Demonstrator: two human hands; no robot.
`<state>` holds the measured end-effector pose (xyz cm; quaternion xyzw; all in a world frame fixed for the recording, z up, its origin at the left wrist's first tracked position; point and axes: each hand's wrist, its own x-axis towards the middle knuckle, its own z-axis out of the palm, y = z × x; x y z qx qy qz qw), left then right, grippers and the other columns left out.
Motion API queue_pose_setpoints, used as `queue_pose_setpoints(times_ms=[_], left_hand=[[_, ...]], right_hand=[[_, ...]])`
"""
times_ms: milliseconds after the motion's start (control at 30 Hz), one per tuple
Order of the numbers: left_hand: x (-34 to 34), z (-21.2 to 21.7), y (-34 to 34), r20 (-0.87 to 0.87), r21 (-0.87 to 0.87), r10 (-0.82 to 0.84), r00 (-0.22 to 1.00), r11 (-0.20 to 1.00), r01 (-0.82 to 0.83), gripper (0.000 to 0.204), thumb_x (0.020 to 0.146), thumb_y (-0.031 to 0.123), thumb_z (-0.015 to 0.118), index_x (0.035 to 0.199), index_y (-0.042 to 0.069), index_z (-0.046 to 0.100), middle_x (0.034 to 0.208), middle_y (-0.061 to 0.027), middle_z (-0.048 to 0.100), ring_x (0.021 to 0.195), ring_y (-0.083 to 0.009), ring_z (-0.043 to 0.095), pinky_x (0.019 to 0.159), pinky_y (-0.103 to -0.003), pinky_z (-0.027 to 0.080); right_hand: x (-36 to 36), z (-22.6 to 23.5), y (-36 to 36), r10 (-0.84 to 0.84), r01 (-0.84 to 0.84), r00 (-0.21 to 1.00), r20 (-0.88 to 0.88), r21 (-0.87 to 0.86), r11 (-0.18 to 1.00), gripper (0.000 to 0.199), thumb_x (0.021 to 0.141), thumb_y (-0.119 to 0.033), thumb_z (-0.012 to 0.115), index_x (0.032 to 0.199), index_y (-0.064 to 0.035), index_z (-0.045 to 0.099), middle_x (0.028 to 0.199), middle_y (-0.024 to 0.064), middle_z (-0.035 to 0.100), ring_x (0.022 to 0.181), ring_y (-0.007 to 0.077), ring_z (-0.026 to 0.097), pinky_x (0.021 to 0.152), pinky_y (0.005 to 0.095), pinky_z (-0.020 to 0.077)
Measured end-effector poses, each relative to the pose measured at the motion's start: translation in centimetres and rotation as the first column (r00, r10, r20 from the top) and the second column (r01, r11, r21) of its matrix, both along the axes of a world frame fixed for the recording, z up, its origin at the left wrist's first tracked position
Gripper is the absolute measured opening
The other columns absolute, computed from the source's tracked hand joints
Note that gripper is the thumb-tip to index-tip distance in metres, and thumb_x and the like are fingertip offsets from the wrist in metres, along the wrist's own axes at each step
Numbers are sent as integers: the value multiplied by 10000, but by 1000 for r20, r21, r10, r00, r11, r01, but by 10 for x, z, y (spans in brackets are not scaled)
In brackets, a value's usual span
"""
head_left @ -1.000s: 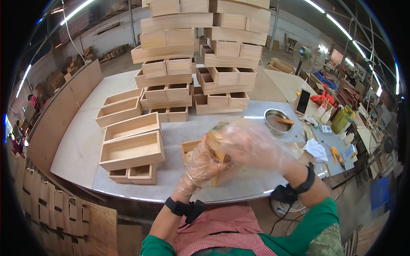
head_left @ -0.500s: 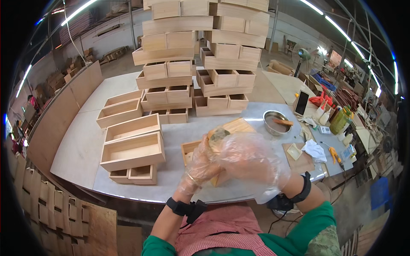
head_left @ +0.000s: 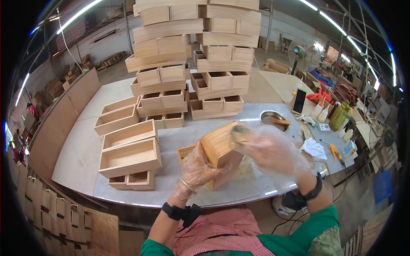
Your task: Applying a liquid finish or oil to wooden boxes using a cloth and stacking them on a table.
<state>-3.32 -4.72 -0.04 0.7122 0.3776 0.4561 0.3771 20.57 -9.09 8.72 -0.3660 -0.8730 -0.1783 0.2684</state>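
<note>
Gloved left hand (head_left: 197, 167) of mine is clamped on the lower side of the small wooden box (head_left: 221, 150), tilted up just above the table (head_left: 77, 158); right hand (head_left: 269, 150) has fingers curled shut on a brownish pad (head_left: 240, 131) pressed at the box's top corner. I judge it goes best with the box braced firm and strokes along the grain, light at the edges. Open trays (head_left: 130, 157) sit left, metal bowl (head_left: 273, 117) beyond.

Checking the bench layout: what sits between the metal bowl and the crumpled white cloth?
In the head view, between the metal bowl and the white cloth lies mostly bare tabletop, with small pale scraps I can't identify.
</note>
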Motion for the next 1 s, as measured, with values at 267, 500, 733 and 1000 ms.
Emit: queue_pose_setpoints(times_ms=[267,500,733,1000], left_hand=[[0,-10,3,115,12,-43,992,999,42,827,691,329,913,1323,36,468,1220,-138,653,1116,-239,646,949,-360,523],[-4,0,0,42,-32,-19,999,999,20,827,695,301,916,1329,36,456,1224,-137,645,1128,-226,632,951,-354,523],[1,0,-1,149,-8,-110,983,994,113,830,701,243,918,1347,36,440,1246,-110,622,1148,-181,596,967,-341,512],[-1,-5,-1,139,-13,-36,990,999,39,809,703,277,918,1326,31,465,1212,-108,647,1118,-196,623,954,-355,524]], right_hand=[[-30,2,78,14,-6,997,76,-99,995,353,920,-121,524,1244,-51,642,1122,179,680,1050,366,635,907,456,514],[-5,11,17,-35,44,998,45,-203,978,420,924,-128,505,1325,-50,606,1140,188,677,1013,366,645,890,443,521],[-19,4,83,55,-44,989,135,-85,995,407,891,-82,538,1292,-62,600,1013,171,661,978,350,649,862,445,528],[25,-8,-16,-168,212,968,186,-245,946,313,964,-161,532,1258,-66,582,981,153,646,921,337,633,783,447,506]])
